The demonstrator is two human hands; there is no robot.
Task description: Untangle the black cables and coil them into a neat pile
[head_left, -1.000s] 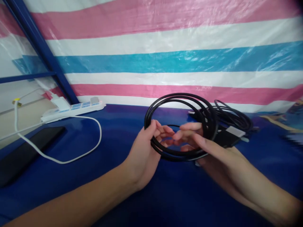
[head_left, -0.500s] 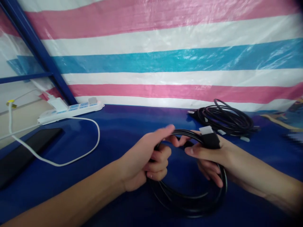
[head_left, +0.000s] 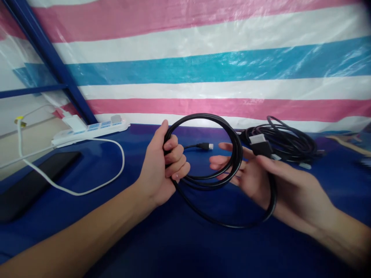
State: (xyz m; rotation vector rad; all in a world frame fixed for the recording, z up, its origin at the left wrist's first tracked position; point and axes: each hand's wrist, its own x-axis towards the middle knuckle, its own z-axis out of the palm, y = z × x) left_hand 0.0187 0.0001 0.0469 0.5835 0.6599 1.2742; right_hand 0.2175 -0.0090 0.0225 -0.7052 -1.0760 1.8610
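Observation:
A coil of black cable hangs upright between my hands, above the blue tabletop. My left hand is closed around the left side of the coil, thumb pointing up. One loose length loops low from that fist to my right hand. There the cable's block-shaped black plug, with its pale end facing up, sits by my thumb and rests in the hand. The other fingers are spread toward the coil. Through the loop shows a black USB plug with a metal tip.
Behind my right hand lies a second pile of black cables. At the left are a white power strip, a looping white cord and a flat black object. A striped plastic sheet hangs at the back.
The coil has tipped up to stand upright in my left hand, which has closed around it. My right hand has moved away from the left, fingers spreading. The USB plug has come into view.

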